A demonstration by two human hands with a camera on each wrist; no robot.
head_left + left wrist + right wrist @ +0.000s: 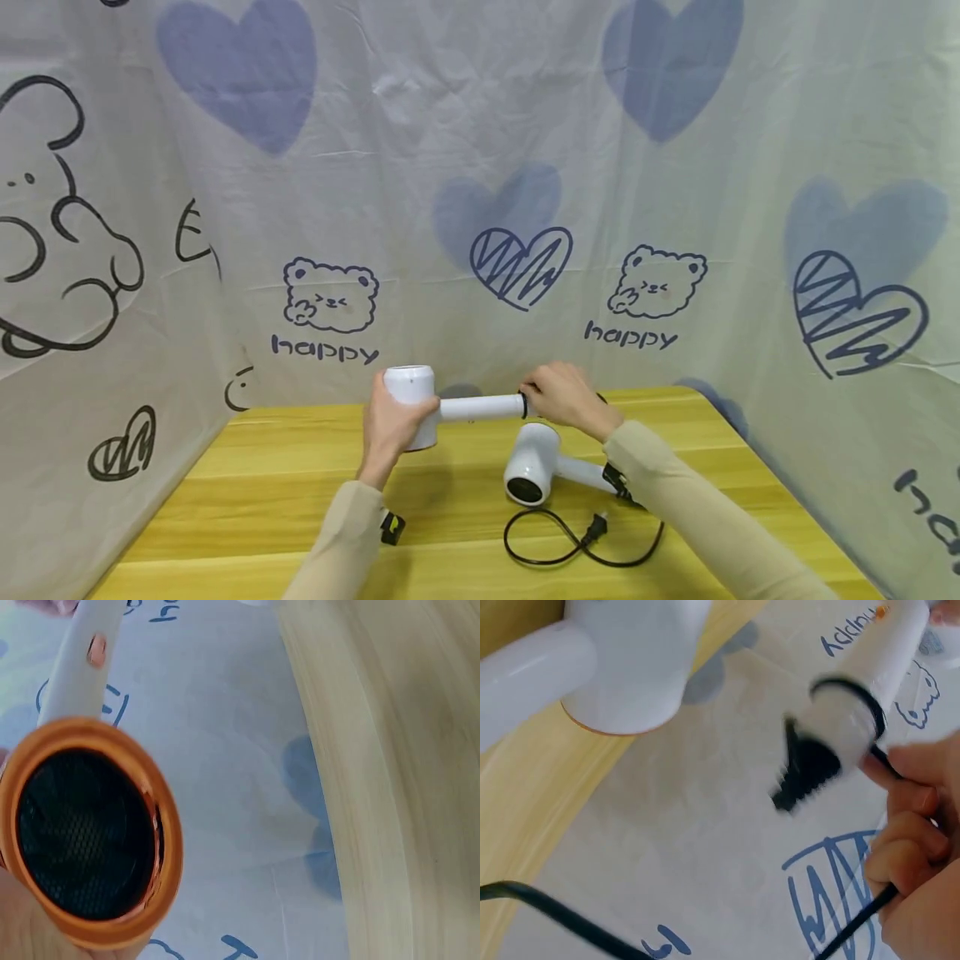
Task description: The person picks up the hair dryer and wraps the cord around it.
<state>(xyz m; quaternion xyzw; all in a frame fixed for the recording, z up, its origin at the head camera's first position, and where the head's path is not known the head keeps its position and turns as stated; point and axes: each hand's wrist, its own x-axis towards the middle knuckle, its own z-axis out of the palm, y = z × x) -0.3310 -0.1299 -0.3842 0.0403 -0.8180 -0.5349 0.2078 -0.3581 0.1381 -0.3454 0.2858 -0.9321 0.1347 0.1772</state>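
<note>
A white hair dryer (482,407) is held above the table, its handle pointing right. My left hand (395,427) grips its barrel, thumb toward the handle. The left wrist view shows the barrel's copper-coloured rim (171,847) around a dark mesh. At the handle's far end, my right hand (564,398) pinches a black power cord (859,921) between curled fingers. A black loop (853,687) circles the handle there, beside a ribbed black cord sleeve (808,771). Below the right forearm, a second white hair dryer (536,460) lies on the table.
On the yellow wood-grain table (247,492), a black cord lies in a loop near the second dryer, with its plug (597,527) on top. A pale cloth (465,108) printed with hearts and bears hangs behind the table and along both sides.
</note>
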